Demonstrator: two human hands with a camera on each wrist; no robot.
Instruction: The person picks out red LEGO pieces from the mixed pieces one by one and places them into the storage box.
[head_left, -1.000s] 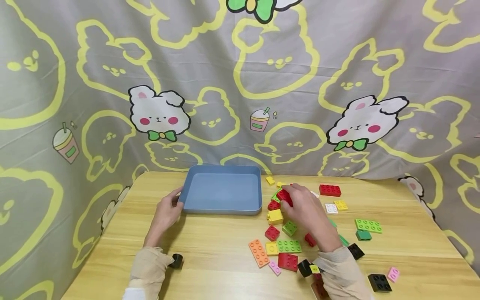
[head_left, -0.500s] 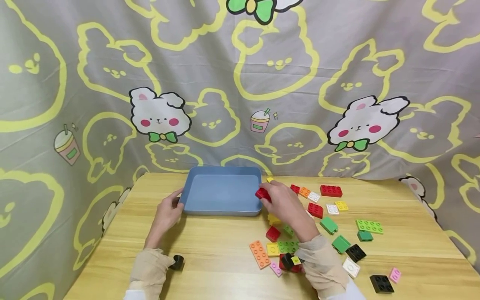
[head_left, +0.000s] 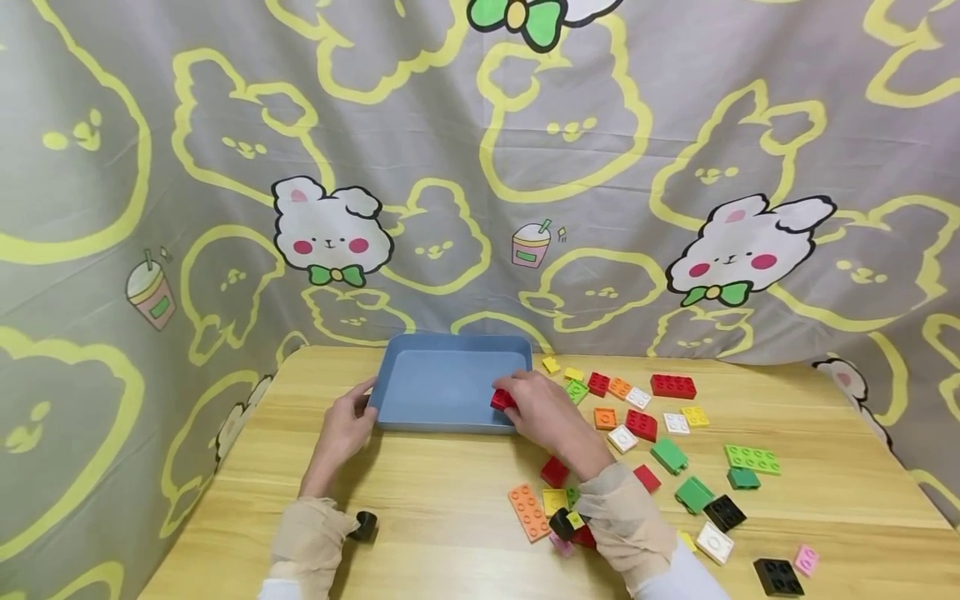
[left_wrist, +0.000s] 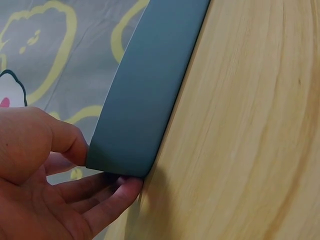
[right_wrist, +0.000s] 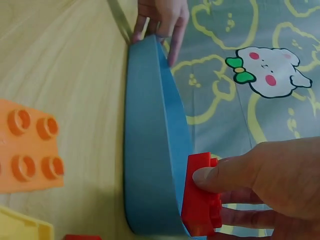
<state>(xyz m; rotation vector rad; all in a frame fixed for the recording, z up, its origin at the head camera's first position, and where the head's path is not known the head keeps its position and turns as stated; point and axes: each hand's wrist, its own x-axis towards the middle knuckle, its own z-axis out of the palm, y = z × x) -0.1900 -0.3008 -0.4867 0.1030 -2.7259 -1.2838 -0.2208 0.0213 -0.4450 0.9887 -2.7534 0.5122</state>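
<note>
A blue rectangular tray (head_left: pixel 438 387) stands at the back of the table, with nothing lying on the part of its floor that shows. My left hand (head_left: pixel 348 425) grips its left side; in the left wrist view the thumb is at the rim and fingers touch the lower edge. My right hand (head_left: pixel 551 417) pinches a red toy building brick (head_left: pixel 502 401) at the tray's right front corner. Seen from the right wrist, that red brick (right_wrist: pixel 200 197) is held between thumb and fingers at the tray rim, its studs toward the fingers.
Loose bricks in several colours spread over the table's right side, among them an orange brick (head_left: pixel 528 512), a long red brick (head_left: pixel 673 385), a light green brick (head_left: pixel 752 459) and a black brick (head_left: pixel 778 577). A patterned cloth (head_left: pixel 442 217) hangs behind the table.
My right hand has picked the red brick out of the pile and carried it left to the tray's right front corner. The left hand stays on the tray; the head view shifts slightly.
</note>
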